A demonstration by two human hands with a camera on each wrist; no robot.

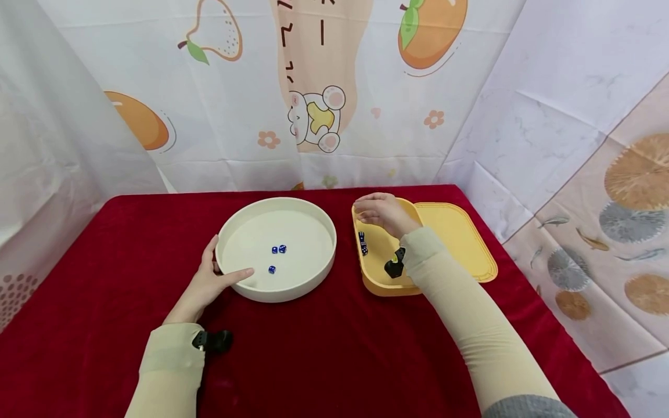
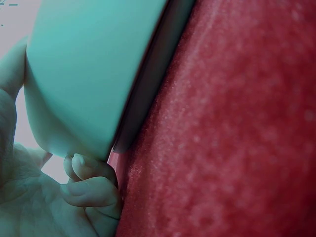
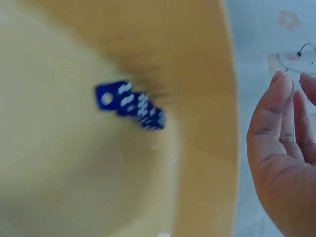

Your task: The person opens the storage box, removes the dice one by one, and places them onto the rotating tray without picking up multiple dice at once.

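Observation:
My left hand (image 1: 206,284) grips the near-left side of a round white tray (image 1: 277,295). Its thumb reaches over the rim, and in the left wrist view its curled fingers (image 2: 91,190) are against the outer wall. Three blue dice (image 1: 272,269) with white pips lie inside the tray. Above the far-left part of a yellow box (image 1: 384,270) is my right hand (image 1: 384,212), its fingers loosely bent and nothing visible in them. Three more blue dice (image 3: 131,104) sit in a row along the box's left inner wall.
A flat yellow lid (image 1: 460,244) lies to the right of the box, partly behind the right forearm. A red cloth (image 1: 292,360) covers the table. Printed white curtains (image 1: 225,116) hang along the back and sides.

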